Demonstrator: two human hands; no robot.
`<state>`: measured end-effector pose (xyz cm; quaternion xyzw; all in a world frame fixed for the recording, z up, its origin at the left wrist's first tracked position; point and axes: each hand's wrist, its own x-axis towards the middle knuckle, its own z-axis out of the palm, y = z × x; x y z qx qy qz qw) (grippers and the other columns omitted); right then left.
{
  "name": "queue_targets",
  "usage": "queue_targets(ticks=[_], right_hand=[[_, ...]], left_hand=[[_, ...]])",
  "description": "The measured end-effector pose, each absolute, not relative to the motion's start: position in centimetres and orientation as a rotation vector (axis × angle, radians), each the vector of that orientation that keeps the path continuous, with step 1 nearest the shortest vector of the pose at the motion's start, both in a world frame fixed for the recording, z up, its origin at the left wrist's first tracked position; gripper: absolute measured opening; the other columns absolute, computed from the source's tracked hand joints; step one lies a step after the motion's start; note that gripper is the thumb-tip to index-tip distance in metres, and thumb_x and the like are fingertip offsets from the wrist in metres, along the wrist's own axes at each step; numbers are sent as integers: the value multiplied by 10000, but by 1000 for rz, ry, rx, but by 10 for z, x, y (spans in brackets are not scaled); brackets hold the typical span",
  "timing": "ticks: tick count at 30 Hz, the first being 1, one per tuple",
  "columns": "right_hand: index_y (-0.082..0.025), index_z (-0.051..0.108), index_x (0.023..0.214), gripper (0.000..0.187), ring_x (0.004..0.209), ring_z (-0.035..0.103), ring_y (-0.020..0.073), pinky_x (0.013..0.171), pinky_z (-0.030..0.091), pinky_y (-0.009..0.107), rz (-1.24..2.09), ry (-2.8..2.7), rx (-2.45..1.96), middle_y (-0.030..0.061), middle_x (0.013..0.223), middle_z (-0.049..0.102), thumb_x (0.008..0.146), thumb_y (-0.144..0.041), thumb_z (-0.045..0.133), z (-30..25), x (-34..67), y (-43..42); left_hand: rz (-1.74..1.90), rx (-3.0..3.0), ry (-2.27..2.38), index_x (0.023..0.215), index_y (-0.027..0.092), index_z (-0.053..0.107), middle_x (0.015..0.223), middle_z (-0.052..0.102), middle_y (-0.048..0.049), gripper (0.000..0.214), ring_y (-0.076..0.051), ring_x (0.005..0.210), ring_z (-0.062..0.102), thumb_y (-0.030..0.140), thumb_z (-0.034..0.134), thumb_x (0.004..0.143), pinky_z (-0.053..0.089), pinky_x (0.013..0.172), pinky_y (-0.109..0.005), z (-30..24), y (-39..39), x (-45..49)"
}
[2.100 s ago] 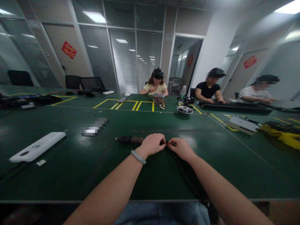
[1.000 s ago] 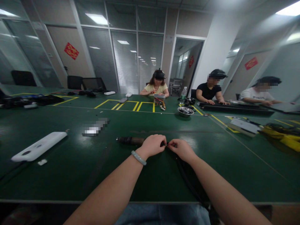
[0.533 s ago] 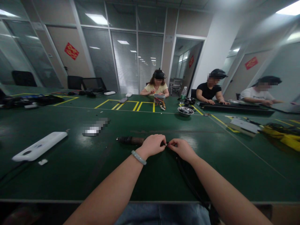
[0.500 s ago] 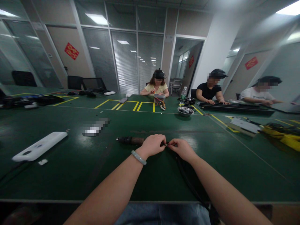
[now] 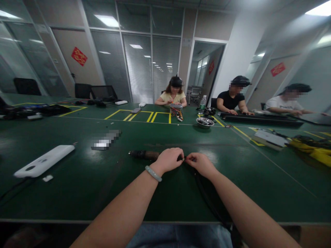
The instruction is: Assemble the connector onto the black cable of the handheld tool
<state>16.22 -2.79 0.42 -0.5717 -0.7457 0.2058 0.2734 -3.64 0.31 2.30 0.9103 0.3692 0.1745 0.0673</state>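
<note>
My left hand (image 5: pixel 169 159) is curled round the near end of a dark cylindrical tool (image 5: pixel 143 154) that lies on the green table (image 5: pixel 77 186). My right hand (image 5: pixel 201 163) pinches a small metal tip (image 5: pixel 183 159) where the two hands meet. A black cable (image 5: pixel 207 198) runs from under the right hand back toward the table's near edge. A pale bracelet (image 5: pixel 153 173) sits on my left wrist.
A white flat device (image 5: pixel 43 161) and a small white piece (image 5: pixel 48 178) lie at the left. A metal bowl (image 5: pixel 204 122), a grey box (image 5: pixel 269 137) and yellow cables (image 5: pixel 314 151) are farther off. Three people sit working along the far side.
Nothing has visibly moved; both hands stay pinched together at the tool's end. The view has shifted only slightly.
</note>
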Motion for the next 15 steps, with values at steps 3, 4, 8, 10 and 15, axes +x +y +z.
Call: queue_targets(ticks=[3,4,8,10,15], right_hand=[[-220,735,887,203,723,619,159,628,410,245,559,-2012,-1560,9,825,720,830,-347,587,6,161,-29],[-219,735,886,205,725,620,160,627,409,245,559,-2013,-1561,10,821,719,831,-348,585,7,161,-29],[-223,730,865,198,726,617,160,629,406,245,542,-2002,-1568,5,806,716,832,-353,585,7,161,-30],[-224,730,864,195,724,615,158,635,406,247,545,-1996,-1572,3,810,718,826,-354,590,7,161,-29],[-221,728,879,198,743,620,160,652,414,254,567,-1997,-1550,10,847,724,829,-345,582,6,162,-29]], left_hand=[[517,2749,1092,970,248,623,1036,654,-6,134,-192,1006,596,235,597,840,443,897,-306,24,3,-36],[517,2749,1091,981,253,623,1042,654,-4,146,-191,1010,595,234,599,838,442,899,-306,24,2,-36],[528,2738,1107,1027,257,609,1065,647,-6,206,-196,1009,596,269,622,822,450,877,-304,24,3,-36],[534,2731,1117,1013,248,610,1048,645,-12,195,-197,989,600,294,621,824,455,851,-301,23,4,-36],[555,2715,1131,947,238,613,996,642,-12,141,-187,927,606,344,596,855,457,792,-294,20,5,-37]])
